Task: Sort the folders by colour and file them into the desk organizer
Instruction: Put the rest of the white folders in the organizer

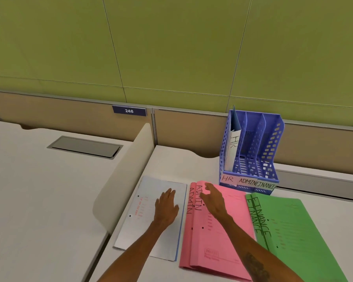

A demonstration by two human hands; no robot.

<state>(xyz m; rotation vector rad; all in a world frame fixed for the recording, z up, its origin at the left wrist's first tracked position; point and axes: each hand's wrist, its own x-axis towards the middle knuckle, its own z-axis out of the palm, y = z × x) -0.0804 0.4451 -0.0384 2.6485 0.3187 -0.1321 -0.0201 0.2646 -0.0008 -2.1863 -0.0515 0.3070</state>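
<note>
Two hands are out over a row of folders on the tabletop [181, 161]. The left hand [166, 206] lies flat, fingers straight and together, pressing on a pale blue folder [135, 220]. Just to its right, the right hand [213, 200] is over the top of the pink folders [218, 245] marked ADMIN. Its fingers are loosely bent and grasp nothing, and I cannot tell whether they touch the cover. Further right of that hand lie the green folders [293, 231] marked FINANCE, overlapping like the pink pair. Beyond the right hand's fingertips stands the blue desk organizer [271, 151], labelled HR, ADMIN and FINANCE along its front. One blue folder [232, 147] stands upright in its leftmost slot, above the HR label.
</note>
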